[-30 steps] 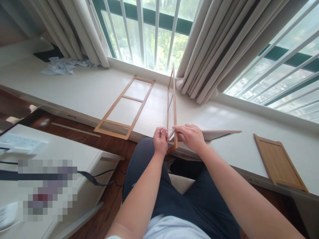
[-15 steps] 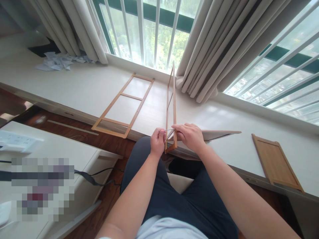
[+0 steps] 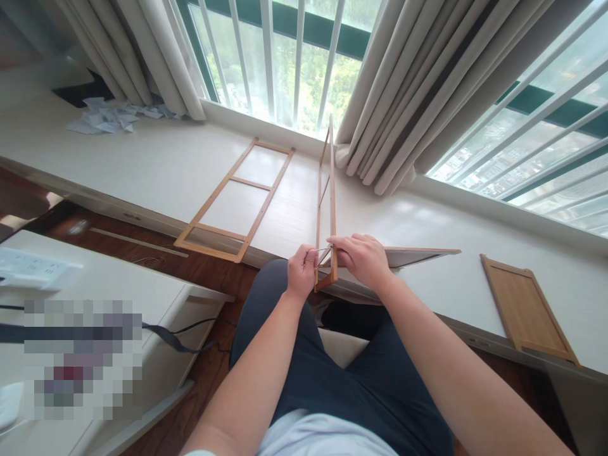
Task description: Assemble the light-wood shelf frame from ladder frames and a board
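My left hand (image 3: 301, 272) is closed round a thin metal hex key (image 3: 323, 248), whose shaft points right at the upright wooden frame (image 3: 333, 209). The tip meets the near end of that frame. My right hand (image 3: 363, 258) grips the frame's near edge from the right, thumb and fingertips close to the key's tip; the screw or hole there is too small to make out. Behind this hand a wooden panel (image 3: 418, 255) stretches to the right, touching or joined to the upright frame; the joint is hidden.
A second wooden frame with crossbars (image 3: 251, 185) lies on the white ledge (image 3: 142, 168) to the left, overhanging its front edge. At right lies a brown wooden panel (image 3: 529, 307). Torn paper (image 3: 107, 117) sits far left. A white desk (image 3: 161, 285) with cables stands at lower left.
The hex key's loose end has turned slightly in my left fingers. My right hand and the upright frame have hardly moved.
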The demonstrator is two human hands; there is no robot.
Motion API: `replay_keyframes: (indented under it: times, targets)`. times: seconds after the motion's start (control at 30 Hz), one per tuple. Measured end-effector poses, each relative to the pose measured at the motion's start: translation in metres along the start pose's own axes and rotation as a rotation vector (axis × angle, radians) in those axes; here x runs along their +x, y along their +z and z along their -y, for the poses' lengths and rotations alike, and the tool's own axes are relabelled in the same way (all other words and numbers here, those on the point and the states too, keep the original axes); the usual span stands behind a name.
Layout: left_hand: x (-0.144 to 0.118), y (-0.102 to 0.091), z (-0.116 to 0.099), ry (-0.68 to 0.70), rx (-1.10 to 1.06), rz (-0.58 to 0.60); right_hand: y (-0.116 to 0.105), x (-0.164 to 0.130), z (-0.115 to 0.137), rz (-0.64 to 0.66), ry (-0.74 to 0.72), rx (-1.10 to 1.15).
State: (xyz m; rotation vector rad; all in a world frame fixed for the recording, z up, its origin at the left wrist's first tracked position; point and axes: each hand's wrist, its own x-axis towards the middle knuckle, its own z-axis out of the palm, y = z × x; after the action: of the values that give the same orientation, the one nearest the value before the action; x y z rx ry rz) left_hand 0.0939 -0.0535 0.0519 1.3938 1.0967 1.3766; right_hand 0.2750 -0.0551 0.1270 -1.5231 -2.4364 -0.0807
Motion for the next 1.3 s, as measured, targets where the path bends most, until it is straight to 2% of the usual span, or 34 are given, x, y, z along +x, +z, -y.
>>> replay_keyframes:
  times: [0.17, 0.43, 0.77, 0.97, 1.3]
  targets:
    - [0.002, -0.005, 0.000, -0.002, 0.066, 0.032, 0.000, 0.000, 0.000, -0.013, -0.003, 0.003]
    - [0.003, -0.006, -0.001, -0.031, 0.056, -0.015, -0.001, 0.000, 0.000, -0.011, -0.006, 0.006]
    - [0.005, -0.007, 0.002, 0.122, 0.148, 0.014, -0.001, -0.001, 0.000, -0.040, -0.027, 0.010]
    - [0.006, -0.009, 0.001, 0.142, 0.176, 0.018, -0.002, 0.000, 0.000, -0.039, -0.031, 0.017]
    - [0.022, -0.025, -0.010, 0.182, 0.293, 0.177, -0.001, -0.001, -0.001, -0.038, -0.026, 0.013]
